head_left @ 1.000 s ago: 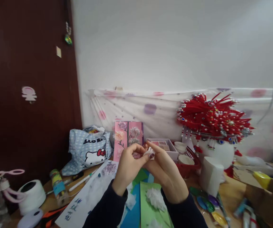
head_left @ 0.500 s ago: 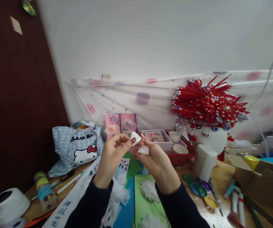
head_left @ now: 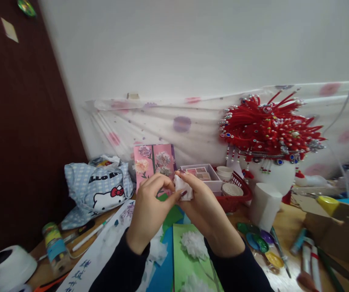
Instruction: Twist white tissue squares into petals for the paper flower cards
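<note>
A small folded piece of white tissue paper [head_left: 184, 187] is held up between my two hands, above the table. My left hand [head_left: 150, 205] pinches its lower edge between thumb and fingers. My right hand [head_left: 206, 207] grips the tissue from the right side, its fingers partly hidden behind it. Below the hands lies a green card [head_left: 182, 243] bearing fluffy white paper flowers [head_left: 194, 244]. Loose crumpled white tissue [head_left: 157, 250] rests on blue paper left of the card.
A blue checked bag [head_left: 101, 190] stands at the left, near a pink flower picture [head_left: 153, 162]. To the right are a red basket [head_left: 232, 202], a white paper roll [head_left: 265, 205], a paint palette [head_left: 261, 239], a red beaded headdress [head_left: 271, 134] and a cardboard box [head_left: 335, 231].
The two white tissue pieces seen apart in my hands are now together as one bundle. My left thumb has moved right and down onto it. The view has shifted slightly.
</note>
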The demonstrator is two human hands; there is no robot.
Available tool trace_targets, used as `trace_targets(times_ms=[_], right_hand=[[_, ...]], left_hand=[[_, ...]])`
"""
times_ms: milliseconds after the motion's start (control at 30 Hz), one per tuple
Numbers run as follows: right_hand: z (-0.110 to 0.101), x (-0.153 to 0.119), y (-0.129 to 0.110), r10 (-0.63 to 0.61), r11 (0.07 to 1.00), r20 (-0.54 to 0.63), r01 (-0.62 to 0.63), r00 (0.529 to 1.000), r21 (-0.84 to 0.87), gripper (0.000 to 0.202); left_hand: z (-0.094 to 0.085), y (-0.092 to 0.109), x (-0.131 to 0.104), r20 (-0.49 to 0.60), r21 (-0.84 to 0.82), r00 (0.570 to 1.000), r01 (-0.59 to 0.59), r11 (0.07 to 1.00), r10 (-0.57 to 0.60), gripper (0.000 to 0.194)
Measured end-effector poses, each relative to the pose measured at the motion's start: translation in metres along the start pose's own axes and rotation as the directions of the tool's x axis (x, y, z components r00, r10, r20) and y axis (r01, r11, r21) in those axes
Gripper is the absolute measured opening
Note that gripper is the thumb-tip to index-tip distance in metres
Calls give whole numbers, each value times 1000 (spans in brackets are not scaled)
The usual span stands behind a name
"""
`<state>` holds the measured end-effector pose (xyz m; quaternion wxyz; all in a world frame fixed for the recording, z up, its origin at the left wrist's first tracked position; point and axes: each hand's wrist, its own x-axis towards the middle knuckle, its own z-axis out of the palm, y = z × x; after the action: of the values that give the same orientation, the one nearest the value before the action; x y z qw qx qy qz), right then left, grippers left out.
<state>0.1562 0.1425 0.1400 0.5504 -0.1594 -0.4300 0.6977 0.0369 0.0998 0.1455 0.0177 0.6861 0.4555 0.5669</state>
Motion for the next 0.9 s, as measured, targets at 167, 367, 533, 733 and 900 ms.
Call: trace_targets(times_ms=[167, 367, 533, 733, 900], right_hand=[[10, -5, -6, 100, 990, -56, -94, 993, 105, 32], [10, -4, -5, 90, 991, -81, -81, 993, 109, 33], [10, -6, -6, 71, 995, -66, -66, 995, 74, 34], [4, 0, -4, 97, 985, -27, -92, 995, 147, 27], [0, 8, -8, 184, 944, -93, -149, 979, 296, 26]], left_hand=[[-3, -3, 1, -10, -37, 999, 51, 998, -51, 21], [-8, -5, 3, 123, -220, 973, 220, 951, -196, 14], [-9, -7, 5, 171, -360, 936, 350, 865, -308, 19], [-9, -8, 7, 81, -462, 930, 354, 813, -359, 15], [-15, -12, 8, 77, -611, 899, 384, 692, -430, 20]])
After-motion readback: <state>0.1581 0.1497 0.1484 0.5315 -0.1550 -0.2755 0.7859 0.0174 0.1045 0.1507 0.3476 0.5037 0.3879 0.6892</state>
